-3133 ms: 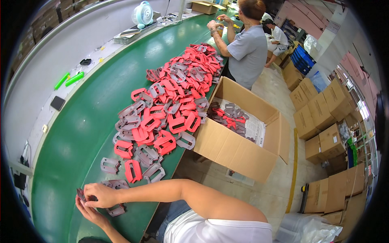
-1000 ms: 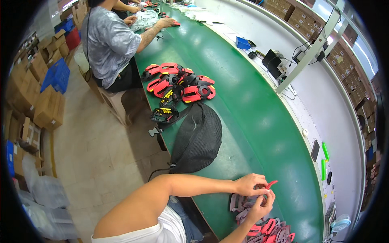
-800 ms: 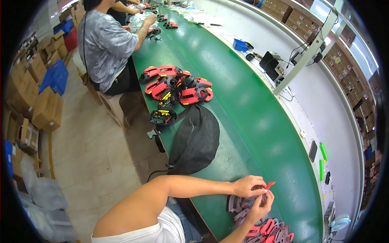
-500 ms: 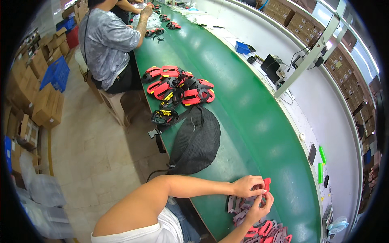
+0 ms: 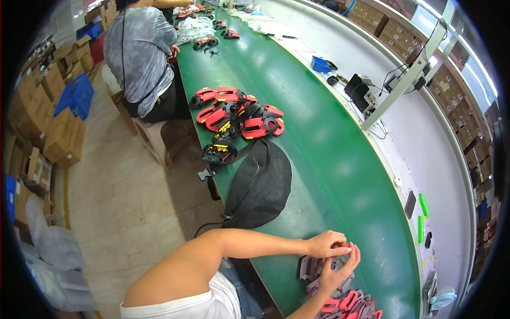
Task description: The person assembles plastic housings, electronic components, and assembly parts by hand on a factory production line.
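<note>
A small red plastic part (image 5: 346, 245) is mostly covered by fingers, with only a sliver of it showing. My left hand (image 5: 325, 244) has its fingers closed on it from the left. The fingertips of my right hand (image 5: 340, 267) are pinched against the same part from the near side. Below both hands lies a heap of greyish-mauve plastic pieces (image 5: 309, 269), partly hidden by my right hand. Closer to me, next to my right forearm, are several red plastic pieces (image 5: 348, 302).
A black mesh bag (image 5: 260, 183) lies on the green table (image 5: 340, 175) beyond my left forearm. Farther off is a pile of red-and-black assemblies (image 5: 234, 114). A seated person (image 5: 141, 58) works along the left edge. At right, a phone (image 5: 410, 203) lies on a white ledge.
The red part stood upright above my fingertips and is now mostly hidden between them. My right fingers have shifted slightly upward. The seated person's raised arm has come down.
</note>
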`<state>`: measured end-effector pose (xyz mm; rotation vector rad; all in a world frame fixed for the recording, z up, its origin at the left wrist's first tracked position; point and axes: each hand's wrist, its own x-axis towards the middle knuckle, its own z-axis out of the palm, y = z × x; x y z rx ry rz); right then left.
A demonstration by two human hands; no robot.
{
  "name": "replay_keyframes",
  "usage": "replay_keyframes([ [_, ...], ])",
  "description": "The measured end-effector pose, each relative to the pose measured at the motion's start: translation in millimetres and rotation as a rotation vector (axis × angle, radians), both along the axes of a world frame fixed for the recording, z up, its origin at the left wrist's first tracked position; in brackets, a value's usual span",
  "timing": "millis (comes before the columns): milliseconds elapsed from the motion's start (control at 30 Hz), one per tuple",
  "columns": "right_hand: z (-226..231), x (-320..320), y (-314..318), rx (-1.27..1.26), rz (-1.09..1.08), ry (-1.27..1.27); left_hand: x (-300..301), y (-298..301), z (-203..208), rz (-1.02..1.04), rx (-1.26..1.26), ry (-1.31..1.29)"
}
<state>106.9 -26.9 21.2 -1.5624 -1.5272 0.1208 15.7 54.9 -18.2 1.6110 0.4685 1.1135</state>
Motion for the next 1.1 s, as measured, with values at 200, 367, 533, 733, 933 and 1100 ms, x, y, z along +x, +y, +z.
replay_keyframes([
  [200,-2.6,9.6,-0.2,0.006,-0.025,-0.059,-1.2,0.0,2.2,-0.106,-0.115,-0.029],
  [367,-0.8,12.0,-1.7,-0.003,-0.078,-0.023,-0.3,-1.3,8.1,-0.017,-0.086,-0.057],
  [533,-2.4,14.2,-3.8,-0.084,-0.068,0.058,-1.8,0.9,2.7,-0.116,-0.154,-0.077],
  [733,-5.1,12.5,-2.7,-0.080,-0.067,0.168,0.8,0.3,-2.9,-0.203,-0.228,-0.105],
  [933,-3.8,16.5,1.1,-0.063,-0.069,0.122,0.1,1.2,1.0,-0.206,-0.234,-0.143],
  [1100,-1.7,18.9,0.4,-0.071,-0.070,0.157,1.9,3.2,2.2,-0.236,-0.306,-0.122],
])
